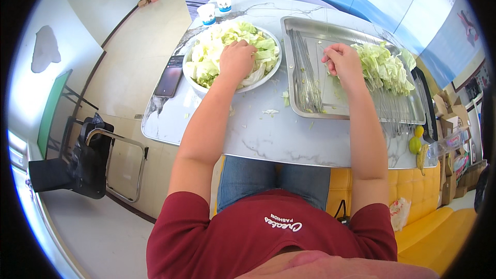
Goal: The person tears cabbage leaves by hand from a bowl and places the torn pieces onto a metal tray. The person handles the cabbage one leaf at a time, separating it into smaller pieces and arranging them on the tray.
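My left hand (237, 60) rests on torn cabbage leaves (209, 52) heaped in a round metal bowl (279, 60). Its fingers curl down among the leaves, so whether they grip one is hidden. Over the middle of a rectangular steel tray (333, 115), my right hand (341, 62) pinches what looks like a thin metal skewer near its fingertips. Bare metal skewers (306, 69) lie bunched along the tray's left side. To the right of my right hand, skewers threaded with cabbage pieces (387, 69) are piled, their bare ends pointing towards me over the tray's near rim.
Two paper cups (223, 3) stand behind the bowl, and a phone (170, 76) lies left of it. Leaf scraps (270, 112) dot the marble-patterned table (271, 139). Green and yellow fruit (415, 145), a banana (422, 159) and a plastic bottle (448, 143) are at the right edge.
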The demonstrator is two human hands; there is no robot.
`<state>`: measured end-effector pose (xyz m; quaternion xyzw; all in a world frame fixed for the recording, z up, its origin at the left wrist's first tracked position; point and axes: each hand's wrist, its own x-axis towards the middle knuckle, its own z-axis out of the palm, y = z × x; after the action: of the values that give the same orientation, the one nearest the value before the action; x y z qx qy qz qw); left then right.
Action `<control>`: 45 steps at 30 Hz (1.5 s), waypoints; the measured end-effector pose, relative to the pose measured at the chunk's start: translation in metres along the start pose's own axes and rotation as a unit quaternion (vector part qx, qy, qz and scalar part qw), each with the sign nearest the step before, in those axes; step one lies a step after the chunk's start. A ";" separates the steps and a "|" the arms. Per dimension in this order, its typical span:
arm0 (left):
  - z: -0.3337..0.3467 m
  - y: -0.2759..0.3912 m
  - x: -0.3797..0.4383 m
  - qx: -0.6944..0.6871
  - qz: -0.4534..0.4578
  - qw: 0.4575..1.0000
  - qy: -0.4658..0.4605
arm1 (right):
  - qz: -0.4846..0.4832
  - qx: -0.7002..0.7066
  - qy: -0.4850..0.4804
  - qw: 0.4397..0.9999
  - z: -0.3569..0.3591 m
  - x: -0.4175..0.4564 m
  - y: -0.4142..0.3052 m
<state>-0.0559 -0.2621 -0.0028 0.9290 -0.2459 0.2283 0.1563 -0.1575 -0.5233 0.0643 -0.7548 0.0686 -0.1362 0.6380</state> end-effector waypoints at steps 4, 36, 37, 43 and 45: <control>0.002 -0.004 -0.006 -0.004 0.024 0.999 0.035 | -0.031 0.135 -0.023 0.990 0.009 -0.022 0.006; -0.037 0.008 0.009 -0.772 -0.161 0.614 -0.020 | -0.034 -0.057 -0.156 0.985 0.035 -0.060 0.024; -0.037 0.009 0.009 -0.771 -0.164 0.615 -0.019 | -0.034 -0.056 -0.158 0.985 0.034 -0.061 0.023; -0.042 0.012 0.008 -0.751 -0.223 0.622 -0.011 | -0.031 -0.044 -0.159 0.986 0.036 -0.063 0.022; -0.034 0.010 0.009 -0.740 -0.205 0.641 0.013 | -0.048 -0.044 -0.168 0.984 0.035 -0.061 0.025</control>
<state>-0.0654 -0.2602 0.0322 0.5270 -0.1340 -0.0559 0.8374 -0.2038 -0.4771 0.0278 -0.7969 -0.0697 -0.0345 0.5991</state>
